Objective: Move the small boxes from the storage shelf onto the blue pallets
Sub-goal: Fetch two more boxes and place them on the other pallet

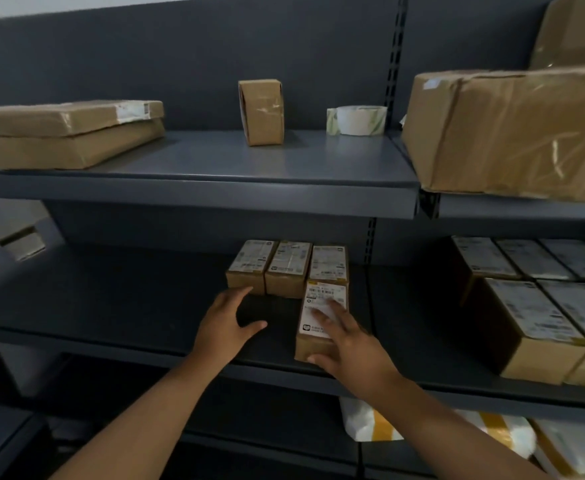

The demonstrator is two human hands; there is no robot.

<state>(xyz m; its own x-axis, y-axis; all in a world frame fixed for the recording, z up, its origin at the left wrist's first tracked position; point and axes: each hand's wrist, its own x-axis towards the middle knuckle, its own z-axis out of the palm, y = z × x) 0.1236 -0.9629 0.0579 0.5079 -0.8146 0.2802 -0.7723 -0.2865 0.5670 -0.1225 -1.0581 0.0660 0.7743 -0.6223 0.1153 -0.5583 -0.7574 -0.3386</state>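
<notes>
Several small brown boxes with white labels sit on the middle shelf [145, 317] of a dark grey rack. Three stand in a back row [285, 268]; a fourth, the front box [313, 327], lies nearer the shelf edge. My right hand [349, 344] rests flat on the front box, fingers spread over its label and thumb at its front end. My left hand [225, 323] hovers open to the left of that box, fingertips close to the leftmost back box. No blue pallets are in view.
The upper shelf holds two flat stacked parcels [66, 133], one upright small parcel [261, 112], a tape roll [356, 120] and a large taped carton [512, 133]. More labelled boxes [533, 306] fill the right bay. White and yellow mailer bags [422, 427] lie below.
</notes>
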